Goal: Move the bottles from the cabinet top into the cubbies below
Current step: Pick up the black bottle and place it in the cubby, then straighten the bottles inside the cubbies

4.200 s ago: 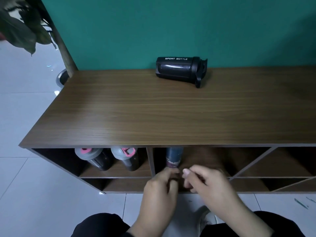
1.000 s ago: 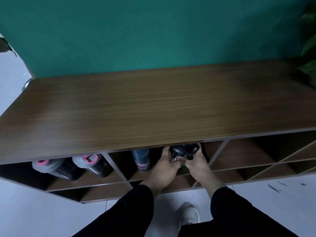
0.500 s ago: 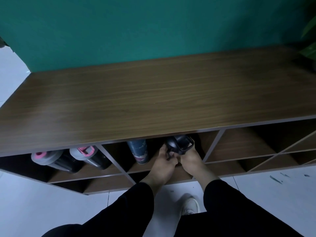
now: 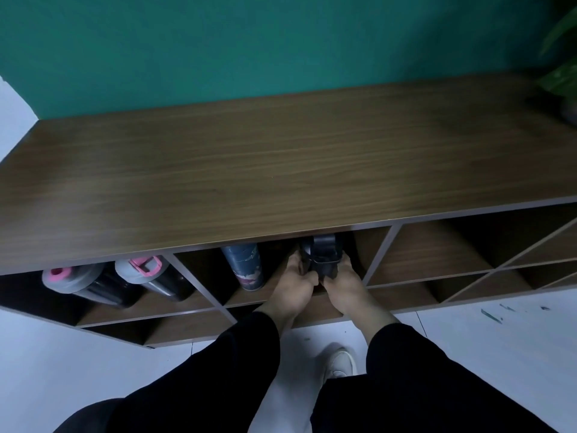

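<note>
A black sport bottle (image 4: 321, 256) lies lid-first toward me in the middle upper cubby, partly hidden under the wooden cabinet top (image 4: 281, 170). My left hand (image 4: 293, 284) grips its left side and my right hand (image 4: 345, 282) grips its right side. In the same cubby, to the left, lies a dark blue bottle (image 4: 245, 265). The left upper cubby holds two dark bottles with grey and pink lids (image 4: 71, 281) (image 4: 146, 271). No bottle shows on the cabinet top.
A teal wall (image 4: 281, 42) backs the cabinet. Plant leaves (image 4: 562, 70) hang over the top's far right corner. Open cubbies (image 4: 437, 254) with slanted dividers lie to the right. White tiled floor (image 4: 484, 332) and my white shoe (image 4: 340, 364) are below.
The black bottle has left the cabinet top and is in both hands at the middle cubby. Over the last second it has slid deeper under the top.
</note>
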Action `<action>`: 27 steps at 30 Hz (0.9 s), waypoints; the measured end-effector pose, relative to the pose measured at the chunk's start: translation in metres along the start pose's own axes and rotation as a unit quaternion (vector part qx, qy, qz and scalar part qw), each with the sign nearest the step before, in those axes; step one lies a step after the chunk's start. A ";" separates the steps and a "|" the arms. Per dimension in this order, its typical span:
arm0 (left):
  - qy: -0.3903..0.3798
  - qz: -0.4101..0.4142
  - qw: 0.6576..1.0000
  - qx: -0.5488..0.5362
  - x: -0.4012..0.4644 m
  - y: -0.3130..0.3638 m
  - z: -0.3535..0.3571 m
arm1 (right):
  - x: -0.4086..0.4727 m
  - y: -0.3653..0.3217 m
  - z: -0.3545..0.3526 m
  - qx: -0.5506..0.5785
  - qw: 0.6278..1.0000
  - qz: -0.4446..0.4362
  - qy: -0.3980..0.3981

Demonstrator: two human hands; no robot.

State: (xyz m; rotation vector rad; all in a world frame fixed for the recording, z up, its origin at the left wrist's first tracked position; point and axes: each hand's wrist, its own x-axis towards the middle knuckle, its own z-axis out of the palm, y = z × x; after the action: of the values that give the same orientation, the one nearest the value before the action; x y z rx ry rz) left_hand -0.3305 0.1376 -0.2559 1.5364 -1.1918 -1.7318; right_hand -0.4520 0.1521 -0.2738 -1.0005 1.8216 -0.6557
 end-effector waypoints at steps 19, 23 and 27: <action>0.229 0.001 0.973 -0.036 -0.025 -0.051 -0.096 | -0.007 -0.032 0.097 -0.105 0.979 -0.055 -0.165; 0.145 -0.005 0.989 -0.022 -0.009 -0.058 -0.102 | 0.016 -0.023 0.127 -0.029 0.990 -0.033 -0.137; 0.112 -0.004 0.993 -0.026 -0.011 -0.063 -0.101 | 0.022 -0.031 0.118 -0.064 0.995 -0.030 -0.074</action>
State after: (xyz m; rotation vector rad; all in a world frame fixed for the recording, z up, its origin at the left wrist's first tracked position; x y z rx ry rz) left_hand -0.2208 0.1496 -0.3013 1.6558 -1.0221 -1.5341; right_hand -0.3395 0.1143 -0.3108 -1.1623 1.7257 -0.4927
